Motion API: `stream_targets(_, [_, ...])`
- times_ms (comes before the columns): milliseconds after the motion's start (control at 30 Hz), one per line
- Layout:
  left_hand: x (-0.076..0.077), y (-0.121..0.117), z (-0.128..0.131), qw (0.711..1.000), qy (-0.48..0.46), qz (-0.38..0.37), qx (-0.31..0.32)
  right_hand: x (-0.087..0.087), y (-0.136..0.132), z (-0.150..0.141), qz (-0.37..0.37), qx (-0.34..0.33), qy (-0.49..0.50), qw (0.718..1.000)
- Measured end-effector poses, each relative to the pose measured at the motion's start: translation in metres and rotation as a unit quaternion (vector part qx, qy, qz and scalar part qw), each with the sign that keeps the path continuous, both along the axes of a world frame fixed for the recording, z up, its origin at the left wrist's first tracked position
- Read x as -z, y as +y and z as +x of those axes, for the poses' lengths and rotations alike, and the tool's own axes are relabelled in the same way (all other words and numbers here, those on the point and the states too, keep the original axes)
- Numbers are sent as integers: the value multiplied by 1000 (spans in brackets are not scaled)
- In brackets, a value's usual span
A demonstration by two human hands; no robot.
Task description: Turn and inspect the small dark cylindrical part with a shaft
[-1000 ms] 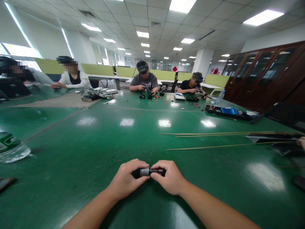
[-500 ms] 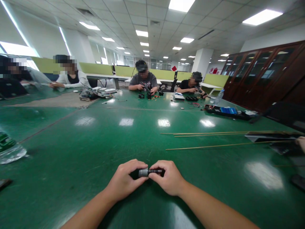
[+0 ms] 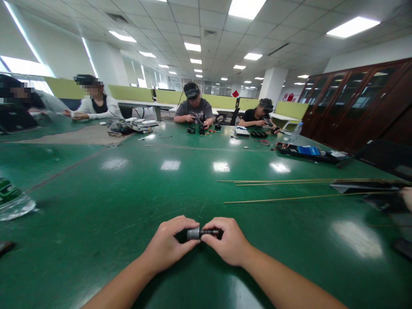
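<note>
no legible lettering, blurred pale marks on a green bottle label [image 3: 7, 191], red diamond sign [image 3: 235, 93] too small to read

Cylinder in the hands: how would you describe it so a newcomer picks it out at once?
At the near side of the big green table, the left hand and the right hand come together, holding a short cylinder between them. Unlike the long, thin yellowish rods beyond it, it is stubby, silver-grey toward the left hand and dark with ribs toward the right.

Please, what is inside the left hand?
The left hand holds the grey part of a small cylindrical object. Whatever the hand itself covers, deeper in its grip, cannot be seen.
</note>
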State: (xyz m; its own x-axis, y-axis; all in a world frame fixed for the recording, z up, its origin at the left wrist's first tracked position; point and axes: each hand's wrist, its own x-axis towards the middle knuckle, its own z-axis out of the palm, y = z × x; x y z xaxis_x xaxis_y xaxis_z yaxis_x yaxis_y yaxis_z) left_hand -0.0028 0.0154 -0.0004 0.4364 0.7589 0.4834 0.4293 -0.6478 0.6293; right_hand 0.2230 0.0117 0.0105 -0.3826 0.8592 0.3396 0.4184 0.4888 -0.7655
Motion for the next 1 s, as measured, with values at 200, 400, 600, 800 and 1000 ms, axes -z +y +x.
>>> stream_targets(200, [0, 1, 0, 1000, 0, 0, -3, 0, 0, 0, -5, 0, -3, 1000])
stream_targets(400, [-2, 0, 0, 1000, 3, -7, -4, -1, 1, -1, -4, 2, -5, 1000])
stream_targets(600, [-1, 1, 0, 1000, 3, -6, -7, 0, 1, 0, -4, 2, -8, 1000])
stream_targets(800, [0, 0, 0, 1000, 0, -15, -4, 0, 0, -1, -2, 2, -11, 1000])
stream_targets(1000, [-1, -1, 0, 1000, -3, -7, -5, 0, -1, -2, 0, 4, -8, 1000])
